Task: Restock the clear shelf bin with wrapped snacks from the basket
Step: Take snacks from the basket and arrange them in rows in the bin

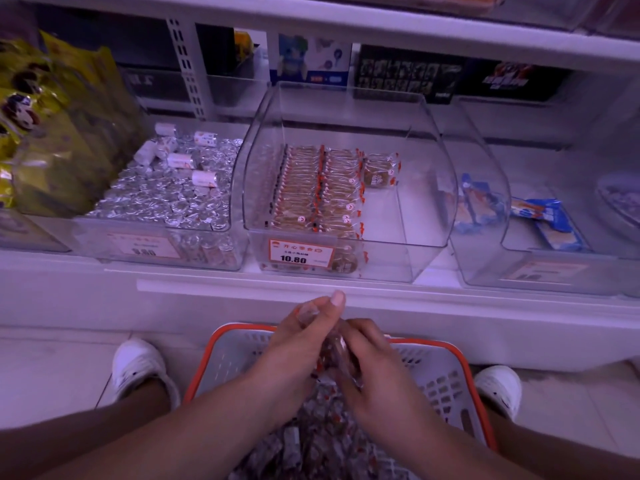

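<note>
A clear shelf bin (pixel 426 188) stands at shelf centre with a 10.80 price tag on its front. Rows of wrapped snacks (pixel 311 188) fill its left half, and one more packet lies at the back right. Below, a grey basket with an orange rim (pixel 460 355) sits on the floor, holding several loose wrapped snacks (pixel 311 448). Above the basket, my left hand (pixel 298 344) and my right hand (pixel 370 372) together grip a stack of wrapped snacks (pixel 337 351) pressed between them.
Left of the bin is a clear bin of silver-wrapped candies (pixel 166 192), and yellow bags (pixel 52 133) beyond it. To the right, a clear bin holds blue packets (pixel 481 202). White shoes (pixel 138 365) stand on either side of the basket on the tiled floor.
</note>
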{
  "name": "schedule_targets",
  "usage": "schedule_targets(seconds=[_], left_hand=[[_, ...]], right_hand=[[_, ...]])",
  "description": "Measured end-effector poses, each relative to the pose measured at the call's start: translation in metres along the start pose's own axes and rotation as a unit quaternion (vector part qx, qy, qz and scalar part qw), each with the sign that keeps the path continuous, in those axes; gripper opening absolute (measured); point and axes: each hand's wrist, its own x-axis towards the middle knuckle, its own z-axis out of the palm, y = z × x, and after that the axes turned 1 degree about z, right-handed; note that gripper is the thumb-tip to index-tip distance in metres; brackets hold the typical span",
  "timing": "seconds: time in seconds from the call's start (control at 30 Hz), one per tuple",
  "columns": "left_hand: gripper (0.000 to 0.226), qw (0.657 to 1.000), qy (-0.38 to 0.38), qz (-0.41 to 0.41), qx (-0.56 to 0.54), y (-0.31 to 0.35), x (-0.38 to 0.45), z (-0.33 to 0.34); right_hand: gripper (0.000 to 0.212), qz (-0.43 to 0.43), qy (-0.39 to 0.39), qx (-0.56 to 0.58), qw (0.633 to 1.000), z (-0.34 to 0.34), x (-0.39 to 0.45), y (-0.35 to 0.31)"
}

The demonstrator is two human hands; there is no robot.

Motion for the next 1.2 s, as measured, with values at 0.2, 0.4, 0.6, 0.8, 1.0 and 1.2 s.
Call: schedule_targets(seconds=[0.2, 0.4, 0.6, 0.8, 1.0, 1.2], left_hand=[[0.047, 0.992, 0.122, -0.038, 0.004, -0.002, 0.01, -0.004], [0.057, 0.994, 0.065, 0.071, 0.055, -0.018, 0.005, 0.007], [0.032, 0.973, 0.176, 0.133, 0.067, -0.013, 0.017, -0.009], [0.029, 0.984, 0.091, 0.109, 0.109, -0.029, 0.008, 0.006], [0.033, 0.994, 0.097, 0.04, -0.019, -0.023, 0.013, 0.004], [0.008, 0.99, 0.129, 0.019, -0.047, -0.016, 0.021, -0.008]], right_hand=[[0.075, 0.062, 0.036, -0.003, 0.997, -0.002, 0.001, 0.002], [0.06, 0.054, 0.05, -0.016, 0.997, -0.001, 0.008, 0.003], [0.078, 0.154, 0.111, 0.057, 0.98, 0.0, 0.009, 0.008], [0.046, 0.125, 0.149, 0.023, 0.981, -0.005, 0.016, 0.003], [0.031, 0.132, 0.04, 0.196, 0.971, 0.0, 0.011, -0.017], [0.032, 0.232, 0.151, 0.464, 0.842, -0.009, 0.014, -0.016]])
